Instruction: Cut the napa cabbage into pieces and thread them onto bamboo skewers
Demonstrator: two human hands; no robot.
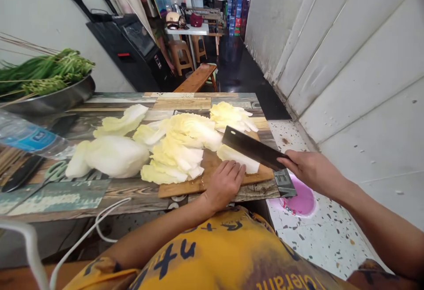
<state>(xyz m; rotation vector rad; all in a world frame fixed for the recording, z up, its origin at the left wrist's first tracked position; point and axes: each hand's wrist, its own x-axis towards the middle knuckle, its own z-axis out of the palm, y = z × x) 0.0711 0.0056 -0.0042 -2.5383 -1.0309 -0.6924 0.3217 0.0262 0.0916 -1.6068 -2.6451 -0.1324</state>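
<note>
My right hand (306,168) is closed round the handle of a dark cleaver (251,148), whose blade is raised at a slant over a pale cabbage piece (240,158) on the wooden cutting board (185,187). My left hand (225,182) lies on the board with curled fingers pressing that piece's near edge. Several cut napa cabbage leaves (182,146) are heaped on the board's left half. More leaves (232,115) lie at its far end.
A large cabbage chunk (109,155) and a leaf (122,122) lie left on the patterned table (99,190). Further left are a metal bowl (59,98) of greens, a plastic bottle (29,137), scissors (54,171). A pink basin (300,201) sits on the floor right.
</note>
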